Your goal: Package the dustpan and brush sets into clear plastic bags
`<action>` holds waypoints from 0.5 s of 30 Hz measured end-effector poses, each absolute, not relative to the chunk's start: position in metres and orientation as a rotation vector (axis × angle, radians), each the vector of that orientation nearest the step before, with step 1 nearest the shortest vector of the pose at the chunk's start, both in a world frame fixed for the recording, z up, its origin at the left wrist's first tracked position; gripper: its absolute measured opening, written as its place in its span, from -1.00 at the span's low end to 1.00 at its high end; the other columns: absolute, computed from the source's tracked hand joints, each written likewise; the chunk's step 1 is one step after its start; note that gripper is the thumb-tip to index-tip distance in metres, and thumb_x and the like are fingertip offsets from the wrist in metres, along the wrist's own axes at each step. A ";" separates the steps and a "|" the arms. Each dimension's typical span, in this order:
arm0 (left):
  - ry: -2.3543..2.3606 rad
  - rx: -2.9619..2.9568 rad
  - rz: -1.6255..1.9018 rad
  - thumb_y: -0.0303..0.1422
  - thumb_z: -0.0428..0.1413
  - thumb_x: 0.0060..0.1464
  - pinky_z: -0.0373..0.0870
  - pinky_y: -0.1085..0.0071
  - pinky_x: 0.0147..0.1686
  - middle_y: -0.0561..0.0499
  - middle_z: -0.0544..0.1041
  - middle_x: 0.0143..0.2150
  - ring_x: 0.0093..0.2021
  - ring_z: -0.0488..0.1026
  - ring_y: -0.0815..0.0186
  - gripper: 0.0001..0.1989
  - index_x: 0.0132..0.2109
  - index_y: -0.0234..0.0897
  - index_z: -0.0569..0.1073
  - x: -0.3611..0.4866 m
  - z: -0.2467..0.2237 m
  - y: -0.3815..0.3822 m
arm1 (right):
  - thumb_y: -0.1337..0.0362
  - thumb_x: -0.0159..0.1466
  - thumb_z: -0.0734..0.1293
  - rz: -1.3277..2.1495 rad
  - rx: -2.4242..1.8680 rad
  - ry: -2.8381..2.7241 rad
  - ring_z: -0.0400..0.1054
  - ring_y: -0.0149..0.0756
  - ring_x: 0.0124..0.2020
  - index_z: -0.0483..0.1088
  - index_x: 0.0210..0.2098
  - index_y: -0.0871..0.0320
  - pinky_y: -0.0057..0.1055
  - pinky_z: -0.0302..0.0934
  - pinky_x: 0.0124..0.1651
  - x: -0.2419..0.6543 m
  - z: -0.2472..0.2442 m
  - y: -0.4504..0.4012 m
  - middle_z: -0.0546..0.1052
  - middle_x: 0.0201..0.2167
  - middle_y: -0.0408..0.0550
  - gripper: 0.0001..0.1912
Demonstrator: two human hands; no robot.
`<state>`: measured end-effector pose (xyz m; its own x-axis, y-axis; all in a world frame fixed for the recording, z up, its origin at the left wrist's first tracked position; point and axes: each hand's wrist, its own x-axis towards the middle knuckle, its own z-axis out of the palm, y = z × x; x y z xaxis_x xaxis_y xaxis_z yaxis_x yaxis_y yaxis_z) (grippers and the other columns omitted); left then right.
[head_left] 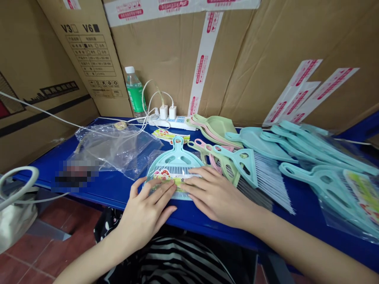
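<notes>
In the head view a light-blue dustpan and brush set (178, 157) lies flat near the table's front edge, inside a clear plastic bag. A printed label card (164, 174) shows on it under the plastic. My left hand (152, 201) rests on the lower left of the set, fingers stretched out flat. My right hand (211, 193) lies on its lower right, fingers also extended. The fingertips of both hands nearly meet over the label and cover part of it. Neither hand grips anything.
Loose brushes (244, 163) and green and pink dustpans (217, 128) lie to the right. Beyond them are blue dustpans (260, 140) and a bagged set (328, 181). Clear bags (115, 144) lie left. A power strip (177, 122) and a bottle (135, 94) stand behind, against cardboard (166, 55).
</notes>
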<state>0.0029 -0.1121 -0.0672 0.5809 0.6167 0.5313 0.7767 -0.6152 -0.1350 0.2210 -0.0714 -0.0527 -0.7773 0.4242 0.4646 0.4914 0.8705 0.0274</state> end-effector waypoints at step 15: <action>-1.210 -2.292 -0.632 -0.34 -0.04 0.27 0.14 0.11 -0.01 0.06 0.61 -0.09 -0.16 0.43 0.13 -0.74 0.03 -0.15 0.47 -0.022 -0.065 -0.114 | 0.38 0.33 0.20 -0.325 -0.646 -2.623 0.35 -0.18 -0.22 0.55 -0.26 0.19 -0.18 0.16 0.03 0.233 -0.046 -0.068 0.62 -0.36 -0.09 -0.74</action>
<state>-0.0224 -0.1137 -0.0650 0.5055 0.6282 0.5915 0.8443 -0.5013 -0.1892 0.2328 -0.0684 -0.0462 -0.8050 0.3891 0.4479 0.4866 0.8649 0.1231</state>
